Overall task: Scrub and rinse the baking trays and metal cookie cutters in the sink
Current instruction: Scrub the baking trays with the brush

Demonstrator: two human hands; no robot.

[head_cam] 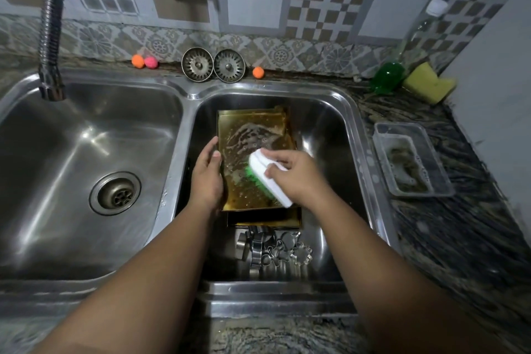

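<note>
We find the gold-coloured rectangular metal baking tray (253, 135) in the right basin of the double stainless-steel sink (356, 135). It lies on a second gold-coloured tray (264, 220), whose near edge shows beneath it. The left hand (207, 181) grips the baking tray's left edge, thumb on top and fingers wrapped round it. We judge this keeps the tray from sliding under the scrubbing.

The right hand (296, 178) curls its fingers over the back of the white plastic scrubbing brush with green bristles (260, 165). The bristles press on the tray's right half, and holding the brush from above lets the arm bear down, we think.

The tray is wet, with foam streaks and scattered bubbles toward its far end. We cannot tell whether its brownish tint is grime or finish.

The heap of small silver metal cookie cutters (275, 247) sits at the near end of the same basin, apparently waiting its turn. The ribbed metal tap hose (51, 37) hangs over the left basin, well apart from the trays. We expect rinsing will mean bringing one to the other.
</note>
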